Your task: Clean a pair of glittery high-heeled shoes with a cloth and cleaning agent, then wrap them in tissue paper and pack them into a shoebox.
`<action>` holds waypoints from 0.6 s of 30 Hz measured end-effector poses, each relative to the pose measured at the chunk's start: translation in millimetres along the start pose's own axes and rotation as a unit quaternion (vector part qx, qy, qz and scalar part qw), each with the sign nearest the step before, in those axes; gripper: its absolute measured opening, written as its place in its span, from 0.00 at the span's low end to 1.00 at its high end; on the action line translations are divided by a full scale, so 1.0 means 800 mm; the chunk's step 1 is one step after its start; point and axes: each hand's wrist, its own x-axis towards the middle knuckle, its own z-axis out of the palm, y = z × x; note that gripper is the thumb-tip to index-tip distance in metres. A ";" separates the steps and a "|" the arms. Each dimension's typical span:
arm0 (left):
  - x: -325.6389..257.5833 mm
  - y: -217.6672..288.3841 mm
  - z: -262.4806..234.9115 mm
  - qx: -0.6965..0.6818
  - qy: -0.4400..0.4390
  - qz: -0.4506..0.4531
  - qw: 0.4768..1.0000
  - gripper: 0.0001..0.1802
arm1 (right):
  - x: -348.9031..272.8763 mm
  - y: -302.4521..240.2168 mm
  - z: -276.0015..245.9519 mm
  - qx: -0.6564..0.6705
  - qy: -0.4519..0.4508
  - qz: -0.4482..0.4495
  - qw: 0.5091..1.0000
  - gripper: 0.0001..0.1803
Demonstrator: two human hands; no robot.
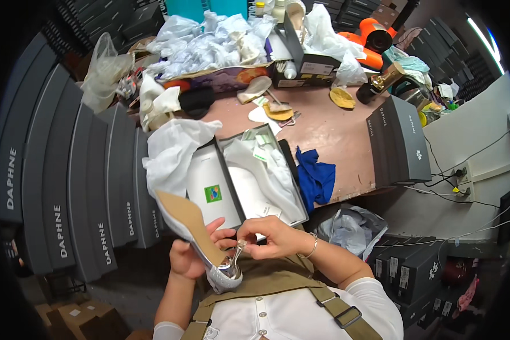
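Silver heeled shoe (201, 241) — sole up, toe up-left | 2 hands clamped: left hand (188, 258), right hand (269, 238)

Bright, even overhead light — sharp centre, dark fisheye-bent rim, slight glare upper right.

I see the shoe (201, 238) held sole up between both hands, the left hand (188, 256) under it, the right hand (269, 237) at its heel. Just beyond lies the open box (232, 187) on the table (334, 136), its lid (209, 187) on the left, paper (266, 170) inside. A cloth (315, 178) lies right of the box. Stacked boxes (79, 192) stand at my left; another stack (399, 141) sits on the table's right edge.
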 end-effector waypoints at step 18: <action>0.114 0.002 0.015 0.171 0.242 0.272 0.916 0.28 | -0.017 0.148 -0.172 -0.088 0.405 0.108 0.904 0.12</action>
